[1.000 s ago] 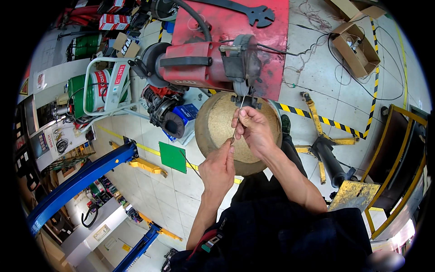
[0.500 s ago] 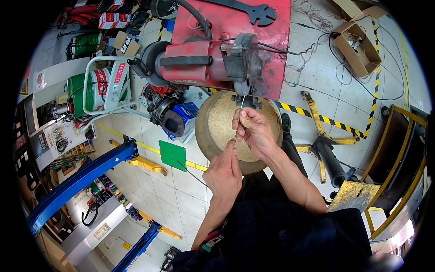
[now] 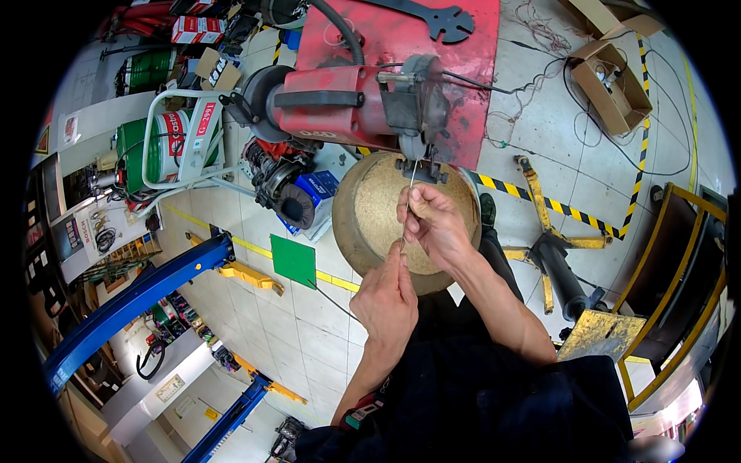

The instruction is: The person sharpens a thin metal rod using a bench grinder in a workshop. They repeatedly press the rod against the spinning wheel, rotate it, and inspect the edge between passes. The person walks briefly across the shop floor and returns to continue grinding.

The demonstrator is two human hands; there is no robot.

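Between my hands runs a thin metal rod (image 3: 414,171), its far tip up at the grinding wheel (image 3: 412,145) of a red bench grinder (image 3: 320,103). Closed around its middle, my right hand (image 3: 438,225) pinches the rod between thumb and fingers just short of the wheel. My left hand (image 3: 384,302) is closed too, gripping the rod's near end with the fingertips. Whether the tip touches the wheel is too small to tell. Below the rod stands a round drum (image 3: 345,224) with a tan, grainy top.
The grinder sits on a red bench (image 3: 471,92) with a black flat wrench (image 3: 450,28). Left are engine parts (image 3: 272,181), a blue box (image 3: 318,185) and a white-framed trolley (image 3: 158,116). A yellow-legged stand (image 3: 557,258) and an open cardboard box (image 3: 610,85) are on the right.
My left hand has shifted slightly to the right along with the rod's near end. My right hand keeps its grip in nearly the same place.
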